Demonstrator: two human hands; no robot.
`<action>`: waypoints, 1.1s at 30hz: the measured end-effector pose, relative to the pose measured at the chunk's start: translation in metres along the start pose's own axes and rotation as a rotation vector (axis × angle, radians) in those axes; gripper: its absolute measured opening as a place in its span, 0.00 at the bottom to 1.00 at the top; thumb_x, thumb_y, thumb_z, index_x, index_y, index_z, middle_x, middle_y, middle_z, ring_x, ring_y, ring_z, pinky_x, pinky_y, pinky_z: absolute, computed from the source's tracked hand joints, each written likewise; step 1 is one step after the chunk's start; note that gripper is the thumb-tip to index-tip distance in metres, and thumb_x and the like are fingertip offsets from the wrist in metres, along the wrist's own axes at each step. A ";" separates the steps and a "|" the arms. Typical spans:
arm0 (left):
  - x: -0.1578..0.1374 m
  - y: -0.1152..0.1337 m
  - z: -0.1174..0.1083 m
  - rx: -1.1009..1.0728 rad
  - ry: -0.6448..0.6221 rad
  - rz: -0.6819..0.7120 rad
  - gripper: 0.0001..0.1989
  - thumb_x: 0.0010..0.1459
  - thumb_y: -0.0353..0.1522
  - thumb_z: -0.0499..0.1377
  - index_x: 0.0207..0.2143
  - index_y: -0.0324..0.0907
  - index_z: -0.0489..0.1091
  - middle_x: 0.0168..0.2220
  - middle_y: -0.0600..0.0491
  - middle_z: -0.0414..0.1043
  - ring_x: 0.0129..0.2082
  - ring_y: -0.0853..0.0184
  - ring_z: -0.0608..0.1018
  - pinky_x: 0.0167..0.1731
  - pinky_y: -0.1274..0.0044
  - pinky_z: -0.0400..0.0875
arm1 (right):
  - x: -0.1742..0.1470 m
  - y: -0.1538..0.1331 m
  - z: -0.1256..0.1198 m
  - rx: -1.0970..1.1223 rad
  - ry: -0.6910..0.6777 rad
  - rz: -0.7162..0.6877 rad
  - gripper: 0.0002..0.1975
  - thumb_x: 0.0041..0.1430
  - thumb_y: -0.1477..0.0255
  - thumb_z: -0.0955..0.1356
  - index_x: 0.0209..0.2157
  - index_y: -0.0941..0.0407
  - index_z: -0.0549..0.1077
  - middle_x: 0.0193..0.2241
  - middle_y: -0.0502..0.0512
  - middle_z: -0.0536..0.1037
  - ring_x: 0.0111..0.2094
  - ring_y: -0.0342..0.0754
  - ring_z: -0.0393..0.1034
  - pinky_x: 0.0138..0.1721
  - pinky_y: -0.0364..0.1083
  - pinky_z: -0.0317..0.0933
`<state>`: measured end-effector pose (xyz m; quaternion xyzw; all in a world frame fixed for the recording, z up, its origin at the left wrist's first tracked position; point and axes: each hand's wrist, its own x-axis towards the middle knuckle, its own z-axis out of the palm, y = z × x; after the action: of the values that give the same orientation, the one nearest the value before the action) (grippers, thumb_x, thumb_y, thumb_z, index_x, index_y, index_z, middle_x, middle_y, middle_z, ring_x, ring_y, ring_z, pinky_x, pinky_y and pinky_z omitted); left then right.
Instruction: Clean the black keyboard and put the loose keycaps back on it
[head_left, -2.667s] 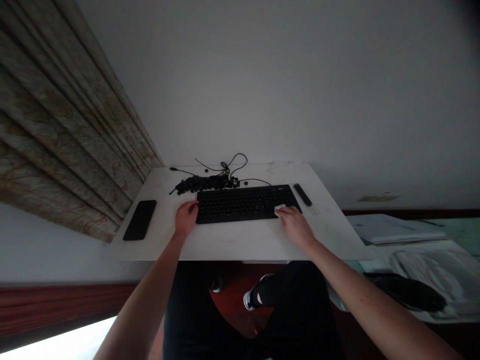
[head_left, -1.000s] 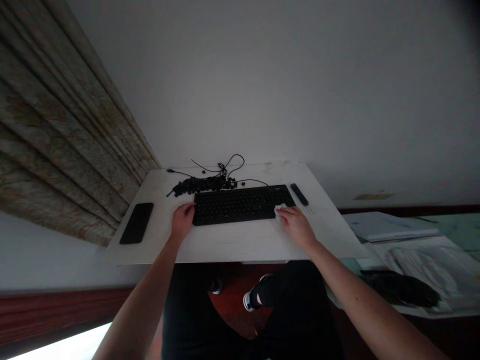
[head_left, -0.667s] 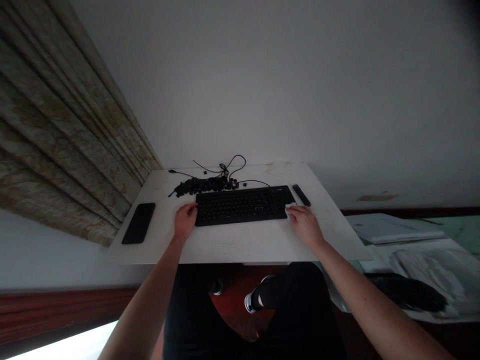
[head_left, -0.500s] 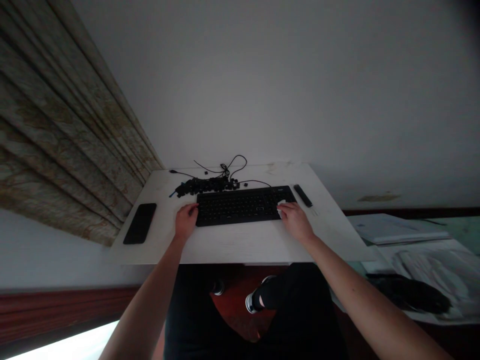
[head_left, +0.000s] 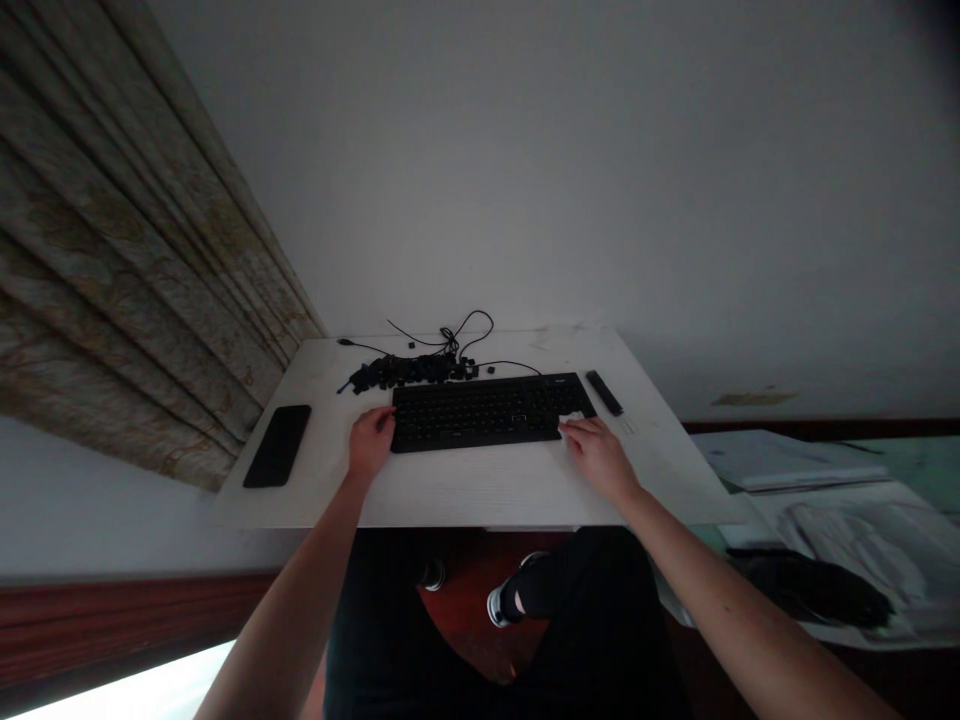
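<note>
A black keyboard lies flat on the white table, many of its keycaps apparently off. Its left edge is held by the fingers of my left hand. My right hand is closed on a crumpled white tissue, pressed to the keyboard's lower right corner. Behind the keyboard is a heap of loose black keycaps, with a few single ones scattered beside it. A small blue-tipped item sticks out of the heap's left end; its kind is unclear.
A phone lies on the table at left. A slim black object rests right of the keyboard. The looped cable runs along the back by the wall. Patterned curtains hang at left; papers sit lower right.
My right hand has slid slightly right and down with the tissue, toward the keyboard's lower right corner. My left hand stays at the left edge.
</note>
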<state>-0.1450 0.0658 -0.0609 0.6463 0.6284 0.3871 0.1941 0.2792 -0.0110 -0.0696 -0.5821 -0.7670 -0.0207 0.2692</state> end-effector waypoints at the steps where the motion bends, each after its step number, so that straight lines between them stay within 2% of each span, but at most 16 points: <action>1: 0.000 0.000 0.000 0.004 0.001 0.001 0.15 0.60 0.33 0.55 0.45 0.43 0.78 0.46 0.49 0.79 0.48 0.59 0.78 0.56 0.64 0.69 | 0.000 -0.002 0.001 0.012 0.000 -0.001 0.18 0.60 0.81 0.62 0.43 0.56 0.81 0.41 0.59 0.82 0.43 0.56 0.73 0.48 0.57 0.68; 9: 0.000 -0.002 -0.001 -0.003 -0.006 0.009 0.15 0.60 0.33 0.54 0.45 0.44 0.78 0.46 0.49 0.79 0.48 0.59 0.78 0.56 0.65 0.69 | 0.032 -0.004 0.012 -0.039 0.030 0.059 0.17 0.60 0.81 0.62 0.40 0.56 0.81 0.39 0.60 0.82 0.43 0.57 0.72 0.49 0.57 0.67; 12: 0.000 -0.001 -0.003 0.010 -0.020 0.013 0.16 0.60 0.33 0.54 0.45 0.44 0.78 0.46 0.49 0.79 0.49 0.59 0.78 0.56 0.65 0.69 | 0.032 -0.006 0.010 -0.072 0.012 0.068 0.16 0.60 0.82 0.63 0.40 0.58 0.81 0.40 0.61 0.82 0.44 0.57 0.73 0.49 0.56 0.66; 19: 0.000 -0.001 -0.001 0.007 -0.009 0.003 0.16 0.60 0.33 0.54 0.46 0.44 0.78 0.45 0.49 0.79 0.47 0.59 0.78 0.55 0.65 0.70 | 0.009 -0.006 -0.006 -0.027 -0.057 -0.005 0.15 0.61 0.80 0.64 0.38 0.55 0.82 0.40 0.58 0.83 0.43 0.55 0.75 0.49 0.56 0.68; 26: 0.000 0.000 -0.001 0.016 -0.009 0.003 0.15 0.60 0.32 0.54 0.45 0.44 0.78 0.45 0.49 0.79 0.47 0.59 0.78 0.55 0.65 0.70 | 0.031 0.008 -0.026 0.088 -0.217 0.032 0.14 0.57 0.80 0.66 0.31 0.51 0.82 0.35 0.51 0.84 0.36 0.50 0.78 0.40 0.48 0.70; 31: 0.000 0.001 -0.002 0.017 -0.006 0.000 0.15 0.59 0.32 0.54 0.45 0.44 0.78 0.45 0.49 0.79 0.47 0.60 0.78 0.55 0.65 0.70 | 0.038 0.005 -0.016 0.025 -0.056 0.062 0.17 0.59 0.80 0.63 0.37 0.53 0.83 0.40 0.55 0.83 0.42 0.54 0.77 0.47 0.53 0.69; 33: 0.000 0.001 -0.003 0.018 -0.016 0.004 0.15 0.59 0.32 0.54 0.45 0.43 0.78 0.45 0.49 0.79 0.47 0.60 0.78 0.56 0.65 0.69 | 0.030 0.003 -0.011 0.004 -0.052 0.045 0.18 0.58 0.82 0.62 0.38 0.55 0.83 0.40 0.57 0.83 0.42 0.55 0.76 0.49 0.55 0.68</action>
<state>-0.1459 0.0646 -0.0584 0.6522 0.6290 0.3767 0.1927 0.2809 0.0120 -0.0476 -0.5990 -0.7605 0.0020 0.2508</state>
